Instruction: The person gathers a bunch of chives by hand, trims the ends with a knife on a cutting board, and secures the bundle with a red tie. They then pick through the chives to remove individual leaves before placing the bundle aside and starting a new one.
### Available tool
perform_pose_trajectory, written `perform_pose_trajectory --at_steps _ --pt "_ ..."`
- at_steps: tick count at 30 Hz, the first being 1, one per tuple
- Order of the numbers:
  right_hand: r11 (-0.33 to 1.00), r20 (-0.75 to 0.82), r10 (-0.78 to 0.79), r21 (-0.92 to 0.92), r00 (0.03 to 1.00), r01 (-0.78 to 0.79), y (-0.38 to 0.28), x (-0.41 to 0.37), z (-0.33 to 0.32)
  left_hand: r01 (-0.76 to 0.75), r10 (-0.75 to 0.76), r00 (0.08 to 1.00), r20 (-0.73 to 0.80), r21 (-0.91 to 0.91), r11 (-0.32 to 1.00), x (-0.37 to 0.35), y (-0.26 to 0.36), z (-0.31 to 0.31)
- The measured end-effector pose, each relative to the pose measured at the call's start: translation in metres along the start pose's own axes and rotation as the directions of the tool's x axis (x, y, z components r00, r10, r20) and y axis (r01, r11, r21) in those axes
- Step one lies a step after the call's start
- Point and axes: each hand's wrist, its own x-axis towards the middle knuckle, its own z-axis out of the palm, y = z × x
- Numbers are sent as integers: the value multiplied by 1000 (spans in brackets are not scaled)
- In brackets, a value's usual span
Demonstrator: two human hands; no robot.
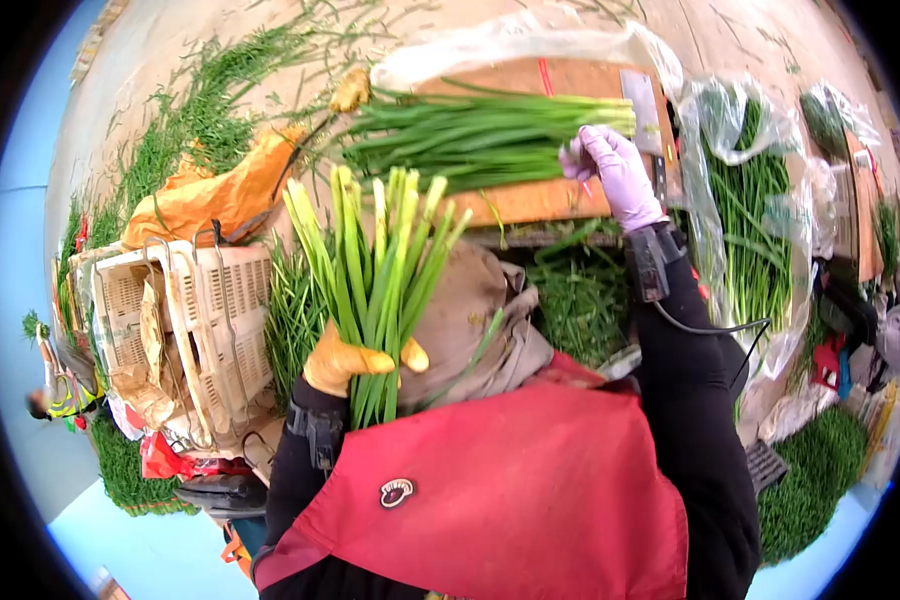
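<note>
My left hand (355,362), in a yellow-orange glove, is wrapped round a bunch of chives (375,260), its pale cut ends fanned upward over my lap. My right hand (615,175), in a thin lilac glove, is closed in a pinch at the pale ends of a long heap of chives (470,135). Whether a stalk is between those fingers is too small to make out. The heap lies across a wooden board (540,205). Just beyond my right hand, a broad knife blade (642,105) rests at the board's right end.
On the left stands a cream plastic crate (220,330), with an orange sack (220,195) behind it. Clear plastic around more chives (745,220) lies to the right. Loose green scraps (210,100) litter the floor. A person (65,390) is at the far left.
</note>
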Motion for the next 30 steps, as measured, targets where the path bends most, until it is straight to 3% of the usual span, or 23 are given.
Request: perform_pose_trajectory --at_steps 1,3,4,5,7,9,11,12,13,15,17,19,21,22,23,25,27,29,30 --pt "994 148 79 -91 986 -66 5 -19 -8 -43 44 997 -68 19 999 1 -5 5" --pt "896 247 400 -310 882 -319 43 -60 -1 -58 63 995 -73 64 996 -3 -3 8" --pt "910 291 384 -279 876 -307 73 -85 5 -61 66 996 -67 73 995 -4 -4 8" --pt "836 270 516 -366 813 -409 92 -103 11 -70 75 995 -63 82 994 -5 -6 7" --pt "749 190 642 -359 743 -556 126 -133 27 -77 84 994 -72 96 992 -12 -7 8" --pt "774 69 557 -403 827 -488 185 -154 40 -83 94 991 -97 107 991 -19 -7 13" --pt "746 193 424 -628 885 -220 187 -157 46 -109 117 990 -77 109 988 -27 -7 19" --pt "900 220 -122 -387 968 201 286 -156 51 -117 124 990 -65 112 987 -32 -8 20" --pt "833 239 520 -353 820 -425 234 -153 57 -130 137 989 -56 116 985 -37 -8 21" --pt "877 212 326 -431 921 -211 214 -150 58 -125 132 989 -66 97 987 -52 -9 29" --pt "913 197 377 83 905 -399 204 -146 59 -113 119 988 -95 73 991 -66 -19 33" --pt "979 146 168 92 975 -183 145 -151 56 -48 50 996 -70 30 998 -78 -32 30" --pt "982 165 36 176 986 -65 86 -161 49 20 -21 997 -69 -9 1000 -88 -39 38" --pt "987 148 7 155 989 -30 67 -164 47 46 -46 995 -93 -11 999 -91 -45 40" --pt "974 175 -218 101 960 203 45 -167 43 56 -57 992 -110 -7 998 -92 -48 40" --pt "958 178 -276 -33 944 286 -3 -179 47 80 -79 987 -140 2 997 -93 -53 42" --pt "863 263 -471 -63 842 502 -51 -185 61 80 -76 985 -157 19 997 -90 -55 46" --pt "632 456 -659 -97 598 769 -82 -180 80 145 -132 977 -170 68 987 -87 -54 49" --pt "582 540 -650 -99 535 807 -88 -180 99 163 -149 973 -175 70 984 -86 -48 58"
